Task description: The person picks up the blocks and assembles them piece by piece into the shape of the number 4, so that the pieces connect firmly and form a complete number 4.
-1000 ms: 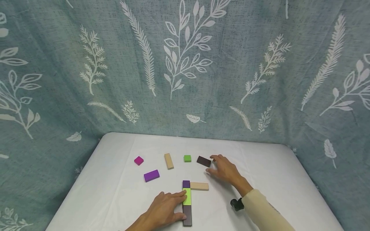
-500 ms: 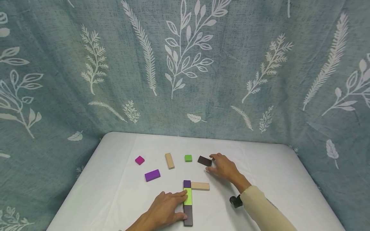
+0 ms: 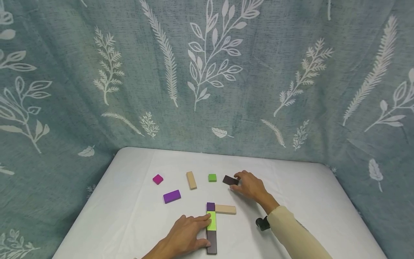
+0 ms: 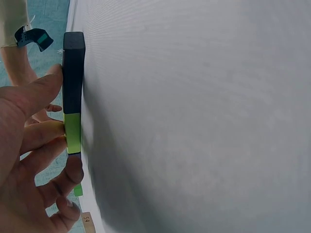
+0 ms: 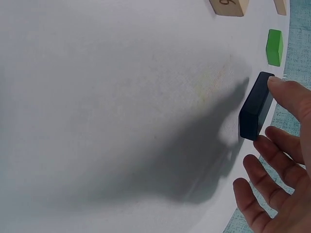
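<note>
We see our right hand [image 3: 249, 186] at the far right of the group of blocks on the white cloth-covered table [image 3: 307, 194], its fingers loosely spread, with a fingertip [image 5: 286, 92] touching the end of the small dark brown rectangular wooden block [image 3: 230, 180]. That block lies flat on the cloth, just right of the small green square block [image 3: 212, 177]; whether our thumb also touches it we cannot tell.

Our left hand [image 3: 185, 233] rests near us, fingers straight and relaxed, pressed against the left side of a column of blocks laid end to end: a small purple square block [image 3: 210, 206] at the far end, a lime green rectangular block [image 3: 211, 221] in the middle and a long dark brown rectangular block [image 3: 211, 244] nearest us. In the left wrist view the fingertips [image 4: 46, 136] lie against the lime and dark brown pieces.

A pale natural-wood rectangular block [image 3: 225, 209] lies crosswise, touching the right side of the purple square.

Farther left lie a second pale wooden rectangular block [image 3: 191, 180], a purple rectangular block [image 3: 171, 196] and a small magenta square block [image 3: 157, 179], each apart from the others.

We see no containers; every block lies directly on the cloth.
</note>
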Tool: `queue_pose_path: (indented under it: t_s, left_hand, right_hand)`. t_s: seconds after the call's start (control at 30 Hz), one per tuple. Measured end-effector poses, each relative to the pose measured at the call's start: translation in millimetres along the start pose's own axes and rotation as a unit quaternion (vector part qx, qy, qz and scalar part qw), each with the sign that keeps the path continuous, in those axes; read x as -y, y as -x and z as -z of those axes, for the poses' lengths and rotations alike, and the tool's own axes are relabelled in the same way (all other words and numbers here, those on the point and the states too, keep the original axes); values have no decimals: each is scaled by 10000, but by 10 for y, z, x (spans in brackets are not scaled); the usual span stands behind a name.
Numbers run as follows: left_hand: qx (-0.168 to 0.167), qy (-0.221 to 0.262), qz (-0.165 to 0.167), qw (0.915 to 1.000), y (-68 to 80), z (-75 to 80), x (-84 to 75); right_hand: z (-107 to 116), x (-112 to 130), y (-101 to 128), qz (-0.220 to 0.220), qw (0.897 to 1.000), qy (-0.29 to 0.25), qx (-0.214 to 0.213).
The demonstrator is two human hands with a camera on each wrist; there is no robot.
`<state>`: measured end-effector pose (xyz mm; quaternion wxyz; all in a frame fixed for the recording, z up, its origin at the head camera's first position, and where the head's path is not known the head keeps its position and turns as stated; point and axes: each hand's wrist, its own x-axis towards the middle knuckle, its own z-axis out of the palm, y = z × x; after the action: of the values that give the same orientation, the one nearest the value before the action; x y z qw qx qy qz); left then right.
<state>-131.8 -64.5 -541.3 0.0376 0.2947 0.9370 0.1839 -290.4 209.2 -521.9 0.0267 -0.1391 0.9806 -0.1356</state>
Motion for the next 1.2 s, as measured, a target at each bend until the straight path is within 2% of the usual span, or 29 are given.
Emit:
queue_pose_path:
  t_s: [0.77,1.2]
  left_hand:
    - [186,74,106,9997,-17,-2,-1]
    - [75,48,78,9999,-8,22,8]
  right_hand:
    - [-60,-9,-75,83,10000,-14,41]
    - [-80,35,-140,44,9999,38,95]
